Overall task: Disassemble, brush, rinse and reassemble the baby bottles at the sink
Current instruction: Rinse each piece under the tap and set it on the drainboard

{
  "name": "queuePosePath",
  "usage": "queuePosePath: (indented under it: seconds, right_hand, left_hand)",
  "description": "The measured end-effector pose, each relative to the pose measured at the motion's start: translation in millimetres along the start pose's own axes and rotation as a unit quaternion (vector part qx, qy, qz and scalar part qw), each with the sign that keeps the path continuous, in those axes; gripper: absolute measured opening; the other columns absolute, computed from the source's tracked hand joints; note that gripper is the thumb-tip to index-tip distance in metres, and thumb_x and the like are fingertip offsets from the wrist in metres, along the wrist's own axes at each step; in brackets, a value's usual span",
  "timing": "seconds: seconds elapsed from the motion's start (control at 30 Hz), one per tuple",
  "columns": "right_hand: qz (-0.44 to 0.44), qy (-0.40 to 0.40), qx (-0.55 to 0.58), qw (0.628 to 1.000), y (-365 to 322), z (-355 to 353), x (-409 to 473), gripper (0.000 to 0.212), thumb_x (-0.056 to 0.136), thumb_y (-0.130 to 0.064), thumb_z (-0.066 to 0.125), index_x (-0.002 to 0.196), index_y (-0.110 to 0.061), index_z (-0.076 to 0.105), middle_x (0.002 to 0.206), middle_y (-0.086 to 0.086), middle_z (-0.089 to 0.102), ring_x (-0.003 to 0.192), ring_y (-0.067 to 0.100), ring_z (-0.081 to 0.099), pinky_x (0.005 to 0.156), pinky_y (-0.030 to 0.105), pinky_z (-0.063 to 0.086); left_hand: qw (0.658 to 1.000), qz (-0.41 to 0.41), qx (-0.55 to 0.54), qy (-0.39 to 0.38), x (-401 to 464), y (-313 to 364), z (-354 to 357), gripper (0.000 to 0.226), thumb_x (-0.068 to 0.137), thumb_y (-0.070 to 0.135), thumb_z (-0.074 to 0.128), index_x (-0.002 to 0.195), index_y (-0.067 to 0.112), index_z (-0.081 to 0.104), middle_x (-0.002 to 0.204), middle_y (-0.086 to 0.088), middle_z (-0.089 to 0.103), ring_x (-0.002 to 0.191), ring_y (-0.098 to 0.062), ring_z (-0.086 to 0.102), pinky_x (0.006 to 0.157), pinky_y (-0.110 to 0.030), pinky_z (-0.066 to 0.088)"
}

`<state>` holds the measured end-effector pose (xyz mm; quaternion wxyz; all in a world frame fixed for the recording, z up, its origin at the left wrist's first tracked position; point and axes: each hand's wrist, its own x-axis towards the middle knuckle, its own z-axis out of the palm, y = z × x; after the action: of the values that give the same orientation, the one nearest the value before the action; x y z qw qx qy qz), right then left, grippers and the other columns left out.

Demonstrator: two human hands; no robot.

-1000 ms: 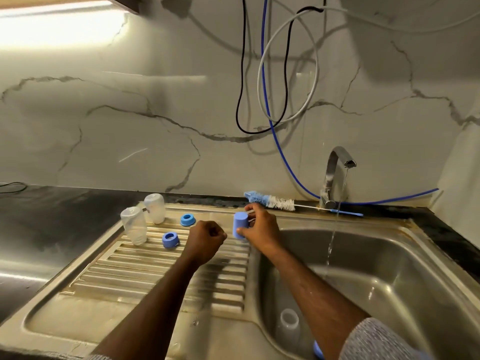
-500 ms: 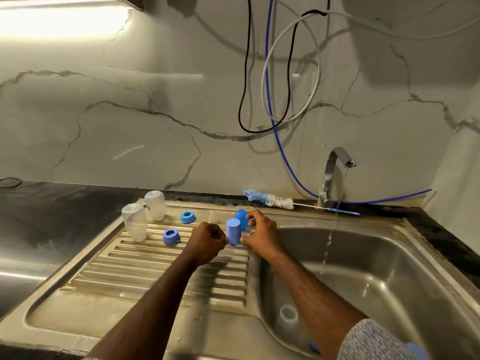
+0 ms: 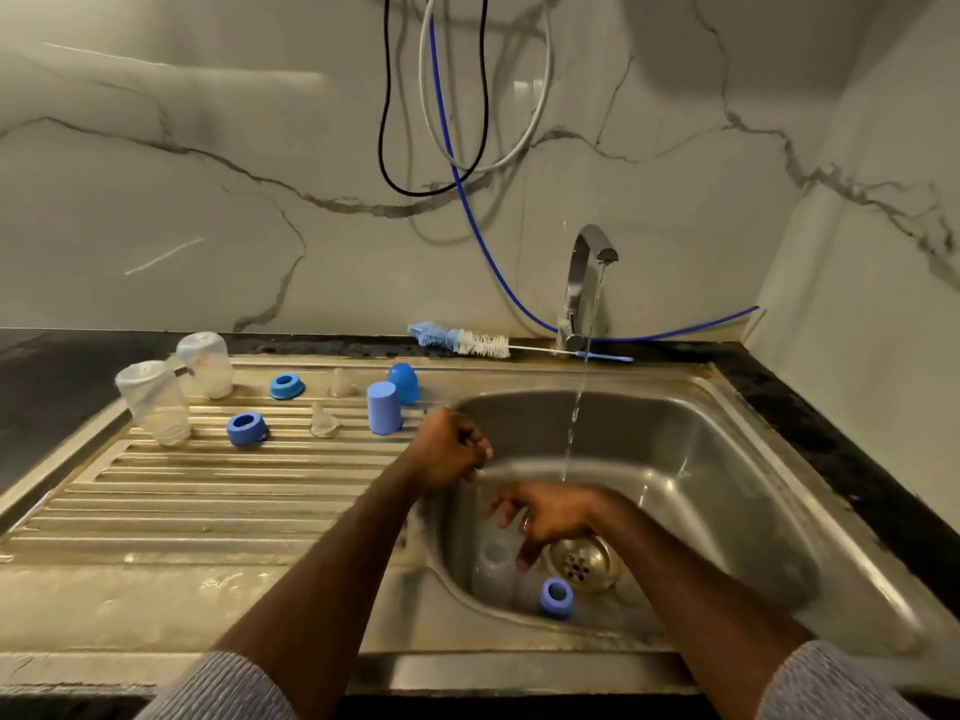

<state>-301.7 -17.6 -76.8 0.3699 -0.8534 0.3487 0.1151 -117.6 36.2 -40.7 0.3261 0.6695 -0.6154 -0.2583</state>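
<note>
Two clear bottle bodies (image 3: 156,402) (image 3: 206,364) stand upside down on the steel drainboard (image 3: 182,491). Near them lie two blue collar rings (image 3: 246,428) (image 3: 286,386), two clear teats (image 3: 323,421) (image 3: 342,383) and two blue caps (image 3: 383,407) (image 3: 403,383). In the sink basin (image 3: 727,485) a clear bottle (image 3: 493,563) stands beside a blue ring (image 3: 556,597). My right hand (image 3: 540,517) reaches down into the basin, fingers spread just above that bottle. My left hand (image 3: 449,449) hangs curled over the basin's left rim, holding nothing.
Water runs from the tap (image 3: 587,278) into the basin near the drain (image 3: 582,561). A bottle brush (image 3: 478,344) lies on the back ledge. Cables and a blue hose (image 3: 467,189) hang on the marble wall. Dark counter (image 3: 47,387) lies left.
My right hand set the blue cap down on the drainboard, let go and dropped into the basin toward the bottle. My left hand drifted right to the basin rim. The camera tilted down.
</note>
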Motion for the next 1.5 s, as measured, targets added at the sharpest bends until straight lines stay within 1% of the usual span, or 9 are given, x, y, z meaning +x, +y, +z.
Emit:
queuePosePath:
  seconds: [0.27, 0.43, 0.6, 0.73, 0.97, 1.1, 1.27, 1.4, 1.5]
  right_hand:
    - [-0.032, 0.039, -0.045, 0.998, 9, 16, 9, 0.051, 0.089, -0.031, 0.074, 0.137, -0.029, 0.057, 0.135, -0.005, 0.059, 0.104, 0.010, 0.056, 0.091, 0.024, 0.044]
    - [0.033, 0.232, 0.110, 0.966, 44, -33, 10, 0.040, 0.091, -0.026, 0.072, 0.128, -0.022, 0.060, 0.125, 0.001, 0.065, 0.107, 0.014, 0.059, 0.089, 0.029, 0.048]
    - [0.098, 0.415, 0.245, 0.871, 79, -63, 10, 0.033, 0.097, -0.022, 0.063, 0.129, -0.018, 0.058, 0.125, 0.007, 0.064, 0.109, 0.020, 0.061, 0.079, 0.026, 0.047]
    - [0.104, 0.354, 0.309, 0.877, 86, -62, 14, 0.027, 0.101, -0.035, 0.056, 0.126, -0.025, 0.057, 0.112, 0.003, 0.067, 0.087, 0.013, 0.063, 0.059, 0.024, 0.046]
    - [0.088, 0.340, 0.467, 0.812, 83, -68, 20, 0.037, 0.099, -0.057, 0.048, 0.123, -0.030, 0.056, 0.113, 0.007, 0.068, 0.091, 0.020, 0.064, 0.071, 0.035, 0.052]
    - [0.066, 0.332, 0.503, 0.795, 83, -70, 20, 0.035, 0.097, -0.053, 0.053, 0.124, -0.030, 0.057, 0.118, 0.003, 0.069, 0.106, 0.024, 0.065, 0.088, 0.044, 0.053]
    - [-0.002, 0.292, 0.559, 0.776, 65, -60, 25, 0.044, 0.092, -0.038, 0.068, 0.132, -0.026, 0.053, 0.114, 0.008, 0.072, 0.092, 0.021, 0.072, 0.067, 0.033, 0.059]
    - [-0.002, 0.326, 0.565, 0.758, 56, -56, 33, 0.034, 0.097, -0.039, 0.061, 0.128, -0.027, 0.054, 0.111, 0.005, 0.069, 0.099, 0.023, 0.070, 0.075, 0.035, 0.060]
    - [0.030, 0.382, 0.562, 0.733, 55, -56, 39, 0.028, 0.099, -0.046, 0.055, 0.123, -0.032, 0.050, 0.107, 0.000, 0.063, 0.100, 0.020, 0.064, 0.089, 0.044, 0.057]
  left_hand:
    - [0.994, -0.052, -0.072, 0.065, 36, 13, 43, 0.011, 0.093, 0.009, 0.065, 0.086, 0.005, 0.073, 0.075, -0.009, 0.072, 0.060, -0.014, 0.067, 0.051, -0.028, 0.057]
    - [0.988, -0.087, -0.081, 0.094, 60, 17, 85, 0.015, 0.095, 0.014, 0.061, 0.104, 0.013, 0.073, 0.105, -0.007, 0.073, 0.100, -0.022, 0.067, 0.090, -0.032, 0.052]
    - [0.986, -0.105, -0.101, 0.081, 75, 19, 114, 0.027, 0.099, 0.009, 0.051, 0.123, 0.014, 0.062, 0.118, -0.006, 0.063, 0.112, -0.026, 0.060, 0.097, -0.036, 0.049]
    - [0.991, -0.078, -0.103, 0.048, 79, 7, 131, 0.031, 0.095, 0.016, 0.063, 0.126, 0.019, 0.060, 0.121, -0.001, 0.064, 0.108, -0.016, 0.060, 0.095, -0.037, 0.052]
    - [0.975, -0.049, -0.205, 0.068, 85, 6, 133, 0.037, 0.086, 0.026, 0.079, 0.117, 0.026, 0.059, 0.110, 0.003, 0.067, 0.097, -0.013, 0.068, 0.082, -0.035, 0.060]
    - [0.885, -0.121, -0.450, -0.010, 80, 20, 129, 0.035, 0.103, 0.034, 0.054, 0.124, 0.006, 0.059, 0.109, -0.022, 0.071, 0.081, -0.027, 0.071, 0.066, -0.033, 0.060]
    - [0.758, -0.182, -0.622, -0.072, 78, 22, 119, 0.059, 0.108, 0.049, 0.030, 0.127, 0.002, 0.060, 0.098, -0.024, 0.073, 0.075, -0.027, 0.072, 0.063, -0.034, 0.061]
    - [0.819, -0.137, -0.556, -0.034, 82, 28, 130, 0.050, 0.108, 0.042, 0.035, 0.125, 0.003, 0.062, 0.114, -0.025, 0.071, 0.102, -0.035, 0.071, 0.091, -0.045, 0.059]
    - [0.912, -0.057, -0.405, 0.036, 82, 29, 140, 0.027, 0.105, 0.029, 0.049, 0.120, 0.007, 0.056, 0.115, -0.019, 0.068, 0.100, -0.026, 0.071, 0.082, -0.036, 0.061]
